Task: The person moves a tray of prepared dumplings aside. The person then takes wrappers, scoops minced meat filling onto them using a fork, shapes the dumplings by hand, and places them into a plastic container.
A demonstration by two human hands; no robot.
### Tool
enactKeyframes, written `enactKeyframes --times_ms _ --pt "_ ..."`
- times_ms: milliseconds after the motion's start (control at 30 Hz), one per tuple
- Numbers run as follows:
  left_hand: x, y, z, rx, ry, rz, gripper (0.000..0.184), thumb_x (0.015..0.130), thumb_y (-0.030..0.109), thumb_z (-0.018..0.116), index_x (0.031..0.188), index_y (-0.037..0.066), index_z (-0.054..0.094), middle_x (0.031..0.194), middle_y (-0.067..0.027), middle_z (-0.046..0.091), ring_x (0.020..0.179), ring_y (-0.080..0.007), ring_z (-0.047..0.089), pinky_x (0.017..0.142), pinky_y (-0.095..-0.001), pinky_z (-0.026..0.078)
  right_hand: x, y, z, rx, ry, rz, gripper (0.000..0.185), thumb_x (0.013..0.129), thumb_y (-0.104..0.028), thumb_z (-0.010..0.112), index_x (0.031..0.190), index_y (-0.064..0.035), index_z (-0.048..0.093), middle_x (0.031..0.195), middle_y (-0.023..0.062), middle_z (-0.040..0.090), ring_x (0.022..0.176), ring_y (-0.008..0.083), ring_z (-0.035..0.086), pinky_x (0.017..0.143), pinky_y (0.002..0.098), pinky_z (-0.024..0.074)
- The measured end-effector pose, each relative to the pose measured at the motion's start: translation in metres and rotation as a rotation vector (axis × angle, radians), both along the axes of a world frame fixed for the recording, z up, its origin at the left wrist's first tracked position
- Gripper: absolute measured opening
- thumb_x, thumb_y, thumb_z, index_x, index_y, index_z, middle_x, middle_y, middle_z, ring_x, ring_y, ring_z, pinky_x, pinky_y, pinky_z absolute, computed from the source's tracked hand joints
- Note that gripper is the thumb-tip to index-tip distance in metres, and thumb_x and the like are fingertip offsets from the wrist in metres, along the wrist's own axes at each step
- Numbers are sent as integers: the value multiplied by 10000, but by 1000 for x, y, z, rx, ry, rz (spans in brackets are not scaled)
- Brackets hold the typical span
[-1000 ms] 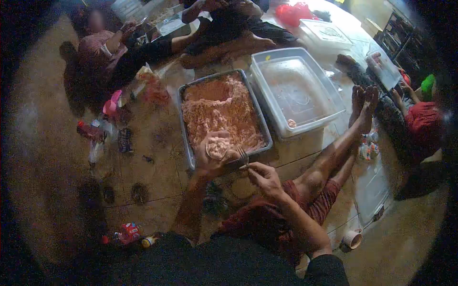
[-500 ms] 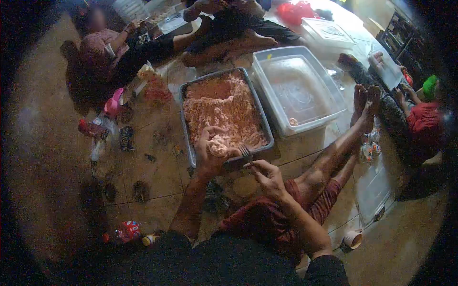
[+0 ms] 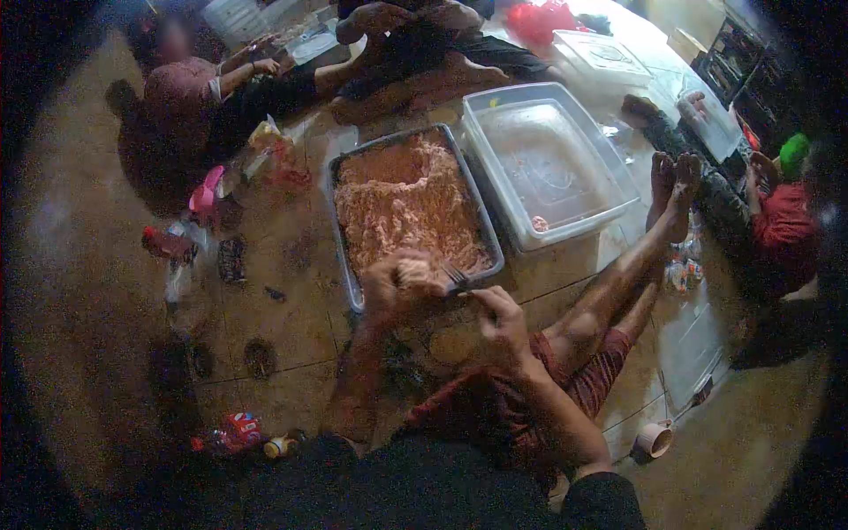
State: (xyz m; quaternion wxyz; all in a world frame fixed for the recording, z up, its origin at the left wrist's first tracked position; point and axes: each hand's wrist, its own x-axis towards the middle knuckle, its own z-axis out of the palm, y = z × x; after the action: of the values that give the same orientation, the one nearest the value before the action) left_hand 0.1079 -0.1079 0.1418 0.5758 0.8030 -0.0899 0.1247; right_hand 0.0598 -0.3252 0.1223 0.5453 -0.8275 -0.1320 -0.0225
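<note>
Over the near edge of a dark grey tray (image 3: 483,201), my left hand (image 3: 380,290) is closed around a lump of pinkish mixture (image 3: 413,272); the hand is smeared by motion. Loose, shredded-looking mixture of the same colour (image 3: 411,212) fills the tray, dug lower at its far end. My right hand (image 3: 503,320) grips a metal fork (image 3: 456,275), whose tines point at the lump. Whether the tines touch it I cannot tell. To the tray's right stands a clear plastic bin (image 3: 514,92) with one small pinkish piece (image 3: 540,223) inside.
A lidded clear box (image 3: 601,57) stands beyond the bin. Other people sit around: one in a pink top (image 3: 181,88) at far left, one in red (image 3: 786,225) at right. A cup (image 3: 654,439) lies on the tiles. Bottles (image 3: 238,431) and a pink item (image 3: 207,190) are at left.
My left hand has turned with the lump and blurs. My right hand and the fork have shifted slightly. The person at far left has moved their arm.
</note>
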Motion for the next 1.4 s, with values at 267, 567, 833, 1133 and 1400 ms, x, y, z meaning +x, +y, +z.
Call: enactKeyframes --times_ms 267,567,833,1133,1400 --pt "-6 15 23 -341 282 -77 481 776 245 897 1106 23 627 878 8 638 785 -93 610 710 -263 513 -15 7 6 399 361 127 248 961 46 557 1161 -9 691 965 0 582 804 90 522 710 219 422" --pt "-7 -1 7 -61 -78 -139 453 749 321 908 982 34 646 837 -35 658 800 -121 638 702 -288 509 -3 36 -10 120 -203 97 450 757 110 579 1185 -2 657 1078 120 644 923 225 640 793 329 533" --pt "-8 0 15 -186 224 -204 363 776 262 889 910 38 636 834 -47 693 760 -152 654 700 -346 541 2 -6 62 -11 -215 -59 254 900 -7 619 1146 -43 672 1006 155 663 920 306 668 791 382 542" --pt "3 -4 6 27 21 -352 382 728 254 916 928 47 664 858 -71 708 774 -178 655 737 -325 531 18 -31 65 -69 -259 -8 108 901 3 658 1005 -18 672 898 156 641 833 325 666 708 385 523" --pt "4 12 -13 209 166 -383 332 799 307 820 942 31 702 786 -94 713 717 -178 669 657 -343 519 9 -14 88 -115 -196 55 39 937 -25 625 958 8 631 893 189 632 811 397 642 721 436 519"
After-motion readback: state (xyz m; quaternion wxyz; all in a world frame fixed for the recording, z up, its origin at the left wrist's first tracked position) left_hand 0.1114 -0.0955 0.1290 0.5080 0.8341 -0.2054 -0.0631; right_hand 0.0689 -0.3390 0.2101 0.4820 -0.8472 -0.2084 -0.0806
